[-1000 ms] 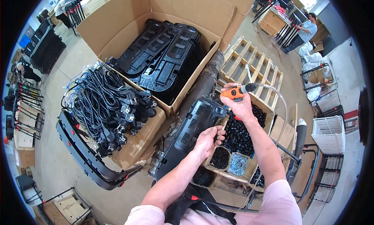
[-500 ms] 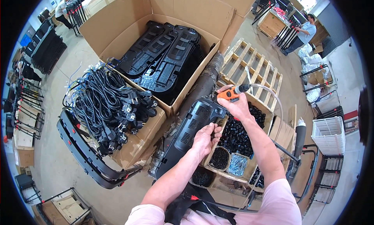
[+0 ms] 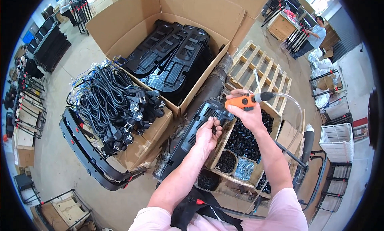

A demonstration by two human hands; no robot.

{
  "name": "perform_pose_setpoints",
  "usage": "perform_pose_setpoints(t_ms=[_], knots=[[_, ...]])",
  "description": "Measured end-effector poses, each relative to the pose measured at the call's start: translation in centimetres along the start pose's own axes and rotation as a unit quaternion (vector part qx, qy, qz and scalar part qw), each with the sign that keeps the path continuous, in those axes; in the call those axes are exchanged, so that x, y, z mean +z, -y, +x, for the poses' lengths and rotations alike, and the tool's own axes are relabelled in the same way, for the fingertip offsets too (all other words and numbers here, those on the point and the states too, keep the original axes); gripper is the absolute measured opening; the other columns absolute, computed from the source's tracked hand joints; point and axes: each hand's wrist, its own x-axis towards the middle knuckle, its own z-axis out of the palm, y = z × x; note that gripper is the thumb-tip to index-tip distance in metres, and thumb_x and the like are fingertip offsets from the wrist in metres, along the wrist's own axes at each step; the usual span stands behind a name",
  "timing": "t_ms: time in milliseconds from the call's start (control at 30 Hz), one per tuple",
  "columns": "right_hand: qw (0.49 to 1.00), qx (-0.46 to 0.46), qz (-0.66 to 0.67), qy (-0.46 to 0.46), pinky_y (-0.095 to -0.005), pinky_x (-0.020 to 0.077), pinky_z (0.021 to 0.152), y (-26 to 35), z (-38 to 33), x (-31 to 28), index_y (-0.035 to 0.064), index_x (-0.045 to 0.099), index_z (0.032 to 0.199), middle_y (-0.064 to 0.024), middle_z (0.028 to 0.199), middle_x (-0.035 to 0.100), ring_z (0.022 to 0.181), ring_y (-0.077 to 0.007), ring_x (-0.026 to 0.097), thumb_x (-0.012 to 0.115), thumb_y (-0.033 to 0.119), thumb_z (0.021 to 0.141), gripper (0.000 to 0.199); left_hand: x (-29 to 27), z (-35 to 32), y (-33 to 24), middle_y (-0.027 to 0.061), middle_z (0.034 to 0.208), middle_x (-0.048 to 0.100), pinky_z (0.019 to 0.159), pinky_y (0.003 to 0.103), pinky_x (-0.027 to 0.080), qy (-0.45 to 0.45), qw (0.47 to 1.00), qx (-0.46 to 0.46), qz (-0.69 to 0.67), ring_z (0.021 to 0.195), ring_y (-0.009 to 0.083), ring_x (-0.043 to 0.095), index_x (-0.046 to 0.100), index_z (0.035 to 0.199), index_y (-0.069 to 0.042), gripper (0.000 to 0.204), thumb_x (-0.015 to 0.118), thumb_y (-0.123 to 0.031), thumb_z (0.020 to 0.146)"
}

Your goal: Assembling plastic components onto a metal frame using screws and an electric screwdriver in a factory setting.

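Note:
A long black plastic cover [image 3: 188,138] with vent slots lies lengthwise in front of me. My right hand [image 3: 248,113] is wrapped round an orange power screwdriver [image 3: 242,102] with a clear hose at its back end. The tool is over the cover's far right end, and its tip is hidden by my hand. Over the cover's right edge, my left hand [image 3: 208,136] is closed with thumb and fingers pinched. Whatever those fingers hold is too small or hidden to name. Beside it stands a wooden bin [image 3: 227,140] of small black plastic parts [image 3: 246,141].
Small boxes of dark screws [image 3: 226,162] and silvery screws [image 3: 244,168] sit at the bin's near end. Bundled black power cables [image 3: 108,103] lie on a carton to the left. Beyond stands a large cardboard box [image 3: 182,107] of black covers; right of it, a pallet [image 3: 262,69].
My left hand has moved a little left and away from me over the cover. The screwdriver in my right hand has shifted slightly right and nearer. The whole view has swung slightly.

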Motion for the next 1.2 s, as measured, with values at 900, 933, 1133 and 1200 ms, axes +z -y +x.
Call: perform_pose_setpoints(t_ms=[900, 933, 1133, 1200], knots=[[1.0, 0.004, 0.004, 0.03, -0.0354, 0.0572, 0.103, 1.6, -0.6, 4.1, 0.0013, 0.061, 0.132, -0.0127, 0.121, 0.073, 0.115, -0.0186, 0.069, 0.082, 0.001, 0.086, 0.051, 0.9, -1.3, -2.1, 0.0061, 0.099, 0.062, 0.07, 0.03, 0.06, 0.045, 0.992, 0.007, -0.119, 0.081, 0.0195, 0.064, 0.061, 0.12, -0.003, 0.031, 0.048, -0.03, 0.115], [0.999, 0.003, -0.004, 0.032, -0.0366, 0.057, 0.103, 1.2, -0.1, 4.7, 0.0013, 0.061, 0.133, -0.0132, 0.122, 0.073, 0.115, -0.0197, 0.069, 0.083, 0.003, 0.086, 0.052, 0.0, -1.2, -1.8, 0.01, 0.103, 0.062, 0.076, 0.033, 0.062, 0.072, 0.99, 0.015, -0.121, 0.085, 0.0224, 0.066, 0.06, 0.119, 0.0, 0.031, 0.045, -0.027, 0.115], [0.997, 0.023, -0.057, 0.036, -0.0371, 0.0567, 0.103, 0.3, 1.5, 5.9, 0.0013, 0.062, 0.132, -0.0126, 0.121, 0.073, 0.114, -0.0203, 0.069, 0.083, 0.005, 0.083, 0.053, -1.0, -3.7, 0.7, 0.0155, 0.108, 0.065, 0.089, 0.04, 0.066, 0.05, 0.988, -0.053, -0.134, 0.097, 0.0291, 0.072, 0.056, 0.117, 0.003, 0.026, 0.046, -0.021, 0.114], [0.997, 0.005, -0.073, 0.037, -0.0343, 0.0571, 0.1, -0.2, 1.7, 6.5, 0.0014, 0.064, 0.13, -0.0109, 0.118, 0.074, 0.11, -0.0181, 0.07, 0.083, 0.005, 0.083, 0.051, -1.6, -4.5, 1.2, 0.0159, 0.109, 0.064, 0.088, 0.04, 0.066, 0.058, 0.987, -0.072, -0.132, 0.096, 0.0303, 0.071, 0.055, 0.121, 0.003, 0.026, 0.046, -0.021, 0.114]])
